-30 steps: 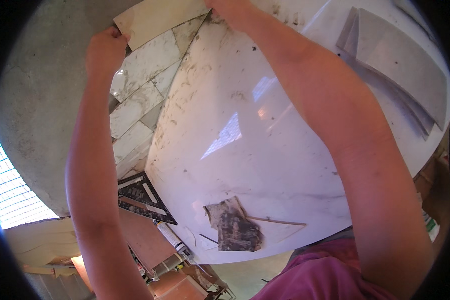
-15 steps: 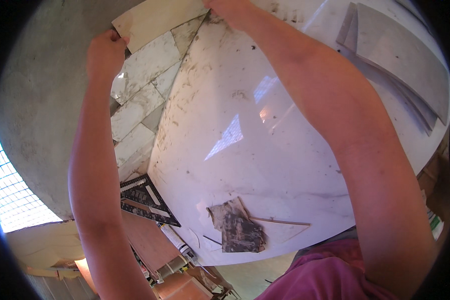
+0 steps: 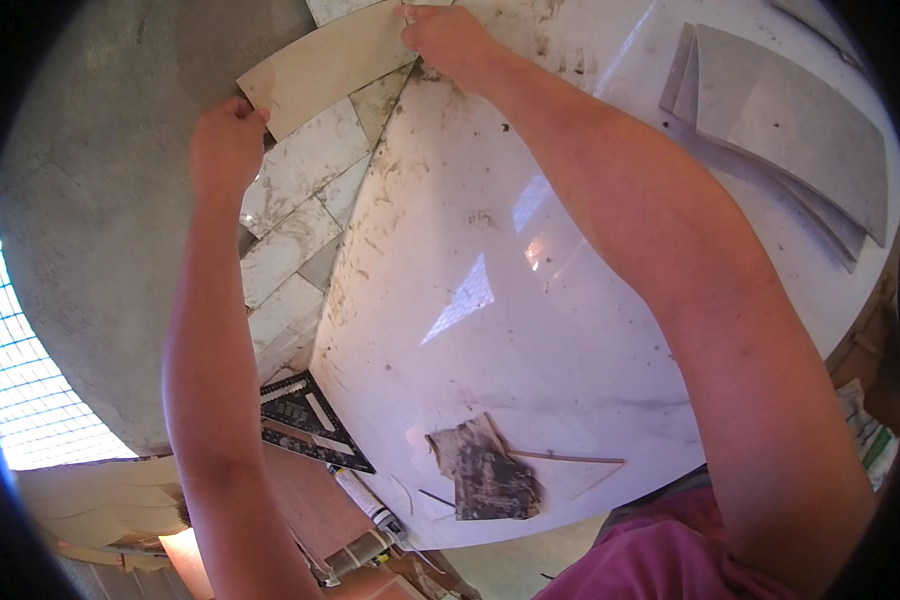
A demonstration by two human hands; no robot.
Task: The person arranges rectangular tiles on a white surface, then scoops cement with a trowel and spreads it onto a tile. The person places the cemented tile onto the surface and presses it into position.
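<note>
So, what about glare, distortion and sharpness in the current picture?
Head view: bright reflections glare off the white surface; head view, left edge: the gridded opening is nearly washed out; head view, right side: grey sheets look bowed, likely fisheye bending; head view, top: left hand, right hand and cream tile look fairly sharp.

A magenta-pink garment (image 3: 660, 560) (its cloth bunched in loose creases) is worn; the left hand (image 3: 225, 148) and right hand (image 3: 448, 43) are bare

Two hands (image 3: 228, 147); one held tile (image 3: 328, 68); one set-square (image 3: 298, 407).
</note>
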